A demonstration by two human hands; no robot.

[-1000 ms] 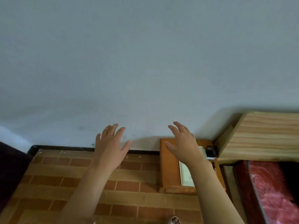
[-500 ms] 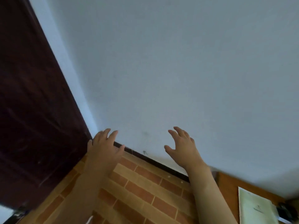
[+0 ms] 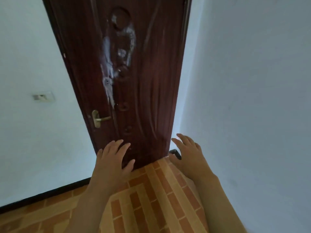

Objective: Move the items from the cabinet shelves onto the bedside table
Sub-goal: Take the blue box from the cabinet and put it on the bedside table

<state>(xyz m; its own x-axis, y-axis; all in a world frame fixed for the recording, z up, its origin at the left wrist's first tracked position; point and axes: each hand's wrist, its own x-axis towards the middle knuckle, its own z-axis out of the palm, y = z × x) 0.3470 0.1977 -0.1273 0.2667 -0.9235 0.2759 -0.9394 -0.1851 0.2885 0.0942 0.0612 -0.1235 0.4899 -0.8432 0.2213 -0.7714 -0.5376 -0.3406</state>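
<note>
Head view first, and closest in are two bare forearms reaching out over a brick-patterned floor (image 3: pixel 151 195). The step in hand looks like the walk toward the cabinet for something to carry, and doing it well means finishing the turn and finding the shelves before reaching, since neither the cabinet, its items nor the bedside table shows from this angle. I cannot say where they stand. With nothing to grasp in sight, the sensible thing is to keep both arms free and low until the shelf comes into view.

Left hand (image 3: pixel 112 161) is spread flat, palm down, fingers straight and a little apart, thumb out to the side; it holds nothing and seems to hang in the air in front of the door's foot, not touching it. Right hand (image 3: pixel 189 154) is likewise empty, fingers loosely extended with a slight bend, hovering near the black skirting corner (image 3: pixel 175 153).

Beyond them stands a dark red wooden door (image 3: pixel 134 81), shut, with a brass lever handle (image 3: pixel 99 119) and whitish smears on its panel. A wall switch plate (image 3: pixel 43 97) sits off to the left on the pale wall.
</note>
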